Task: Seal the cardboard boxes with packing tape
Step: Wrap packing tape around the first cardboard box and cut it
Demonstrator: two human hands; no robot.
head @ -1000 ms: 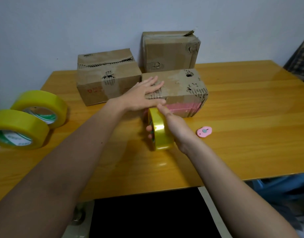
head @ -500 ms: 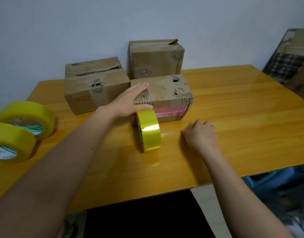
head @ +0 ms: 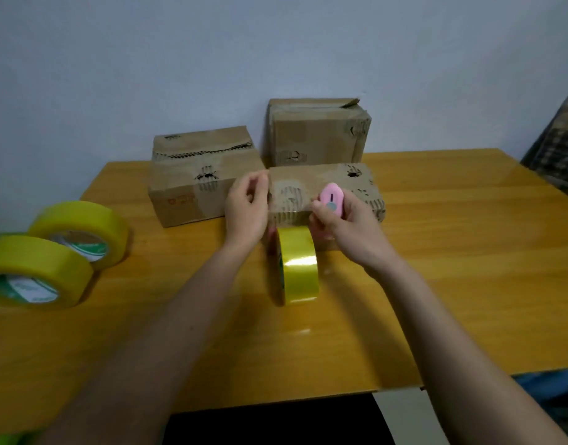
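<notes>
A worn cardboard box [head: 356,191] lies on the wooden table [head: 452,252], nearest me. A yellow tape roll [head: 298,264] stands on edge against its front. My right hand [head: 343,226] holds a small pink cutter [head: 330,199] just above the roll. My left hand [head: 245,207] is at the box's left end, fingers curled; whether it pinches tape I cannot tell. Two more boxes sit behind: one on the left [head: 192,175], one taller at the back [head: 318,130].
Two more yellow tape rolls lie flat at the table's left, the nearer one [head: 35,271] and the farther one [head: 80,232]. A wall stands right behind the boxes. A dark checked object [head: 558,146] leans at the far right.
My right hand let go of the tape roll, picked the pink cutter up off the table and brought it to the box. My left hand lifted from the box top and curled at its left end.
</notes>
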